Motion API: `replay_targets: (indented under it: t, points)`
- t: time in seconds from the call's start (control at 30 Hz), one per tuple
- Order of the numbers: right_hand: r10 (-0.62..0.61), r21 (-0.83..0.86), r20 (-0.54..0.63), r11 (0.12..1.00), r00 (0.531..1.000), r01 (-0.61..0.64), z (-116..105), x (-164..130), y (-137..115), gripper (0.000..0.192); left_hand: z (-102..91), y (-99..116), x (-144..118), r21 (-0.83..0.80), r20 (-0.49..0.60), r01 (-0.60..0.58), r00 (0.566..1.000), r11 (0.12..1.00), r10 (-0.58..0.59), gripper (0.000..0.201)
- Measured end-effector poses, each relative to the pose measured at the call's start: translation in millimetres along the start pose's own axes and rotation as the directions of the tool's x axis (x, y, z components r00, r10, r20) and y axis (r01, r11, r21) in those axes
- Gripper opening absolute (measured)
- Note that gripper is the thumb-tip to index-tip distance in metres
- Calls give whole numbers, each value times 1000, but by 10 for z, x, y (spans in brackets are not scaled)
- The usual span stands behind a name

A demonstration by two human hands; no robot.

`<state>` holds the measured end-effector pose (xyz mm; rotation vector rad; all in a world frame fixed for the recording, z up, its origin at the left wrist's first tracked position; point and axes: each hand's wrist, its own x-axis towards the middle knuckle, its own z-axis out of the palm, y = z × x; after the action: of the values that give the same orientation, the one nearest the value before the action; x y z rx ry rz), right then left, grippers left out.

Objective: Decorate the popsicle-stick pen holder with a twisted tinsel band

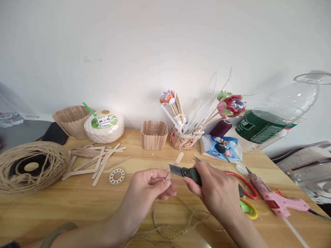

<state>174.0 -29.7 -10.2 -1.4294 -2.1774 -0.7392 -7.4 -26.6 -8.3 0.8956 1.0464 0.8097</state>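
Currently, a stick (179, 158) is pinched in the left hand (148, 191), above the worktop (85, 203). The right hand (219, 187) is closed round a knife (191, 175), its blade (176, 169) at the stick. Beyond them stands a box (154, 142).

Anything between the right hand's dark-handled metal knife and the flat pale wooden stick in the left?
Nothing visible: the dark-handled metal knife in the right hand crosses the flat wooden stick in view. The left hand grips the stick just below the blade; blade contact is unclear.
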Motion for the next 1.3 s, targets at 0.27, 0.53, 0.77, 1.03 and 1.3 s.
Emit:
replay_targets:
  t: [0.27, 0.53, 0.77, 1.03, 1.3]
  points:
    - [-32, 23, 50, 999, 998, 31, 6, 5, -96, 54, -8, 5, -10, 4, 33, -31, 999, 1000, 31, 10]
    - [4, -64, -1, 998, 1000, -4, -2, -6, -111, 52, 1, 37, -30, 1, 32, -37, 999, 999, 37, 12]
    - [220, -281, -17, 935, 975, -216, 43, -55, 139, 54, 16, -23, -68, 19, 55, 21, 998, 1000, -22, 18]
    - [351, 674, 350, 550, 869, -493, 33, 4, 145, 45, 20, -59, -41, 17, 49, 23, 998, 1000, -24, 20]
    - [395, 760, 517, 198, 760, -620, -26, 31, -20, 26, 14, -68, 18, 156, 177, 52, 981, 986, -80, 17]
